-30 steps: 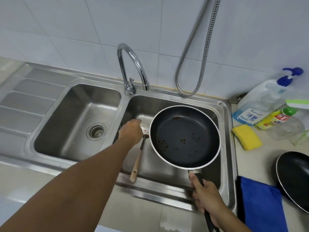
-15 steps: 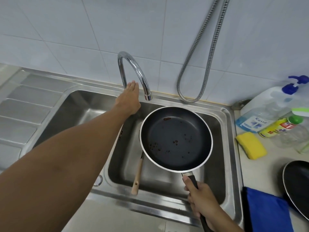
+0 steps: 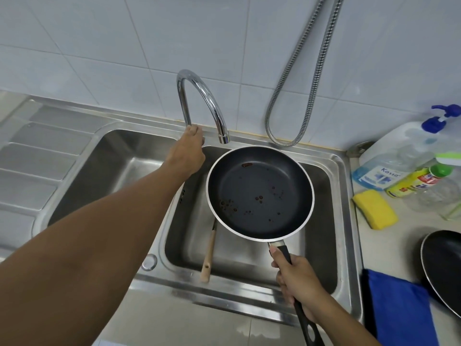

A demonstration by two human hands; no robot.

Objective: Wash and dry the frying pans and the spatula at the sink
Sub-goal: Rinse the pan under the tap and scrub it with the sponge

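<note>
My right hand [image 3: 296, 283] grips the black handle of a dark frying pan [image 3: 259, 191] and holds it level over the right sink basin [image 3: 324, 258], just below the faucet spout [image 3: 199, 91]. Brown crumbs dot the pan's inside. My left hand [image 3: 187, 151] reaches to the faucet's base, fingers curled over the tap lever, which is hidden under the hand. A wooden-handled spatula [image 3: 208, 255] lies in the right basin, its head hidden under the pan. A second black frying pan [image 3: 444, 268] sits on the counter at the right edge.
A yellow sponge [image 3: 374, 208], a pump soap bottle [image 3: 399, 156] and a green-capped detergent bottle [image 3: 414, 181] stand on the right counter. A blue cloth [image 3: 399, 308] lies beside the second pan. A metal shower hose [image 3: 299, 96] hangs on the tiled wall. The left basin [image 3: 112, 166] and drainboard lie left.
My left hand rose from the spatula in the basin to the faucet base and curled over the lever. The pan shifted slightly left, under the spout.
</note>
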